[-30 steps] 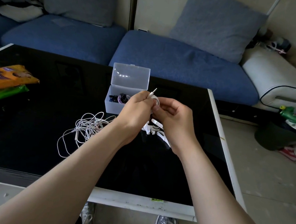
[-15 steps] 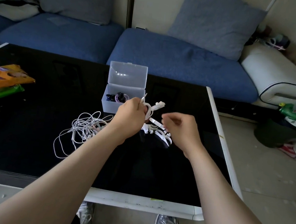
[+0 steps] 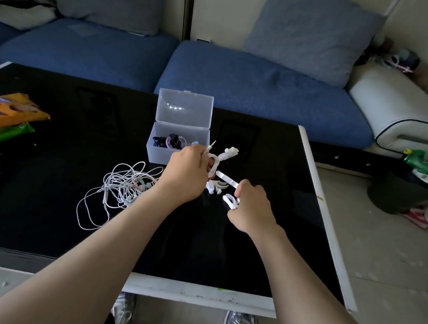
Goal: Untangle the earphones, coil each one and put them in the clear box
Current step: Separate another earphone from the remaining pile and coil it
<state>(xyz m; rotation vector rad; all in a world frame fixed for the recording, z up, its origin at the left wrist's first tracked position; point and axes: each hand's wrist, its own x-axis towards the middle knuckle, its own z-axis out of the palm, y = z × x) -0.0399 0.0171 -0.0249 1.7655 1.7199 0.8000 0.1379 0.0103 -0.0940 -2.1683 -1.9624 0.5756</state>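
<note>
The left hand [image 3: 188,175] grips the coiled earphone [image 3: 214,163], its jack pointing up towards the open clear box [image 3: 161,155] just beyond, while the right hand [image 3: 251,208], nearer and rightward, pinches a white clip [image 3: 230,200] on the table [image 3: 46,211].

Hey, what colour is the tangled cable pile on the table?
White; the tangled cable pile stands out against the black table in the head view.

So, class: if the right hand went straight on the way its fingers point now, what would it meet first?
Most likely the small white clips just ahead of the right hand; one seems to touch it. Beyond them is the left hand holding the coiled earphone, though depth is unclear.
</note>
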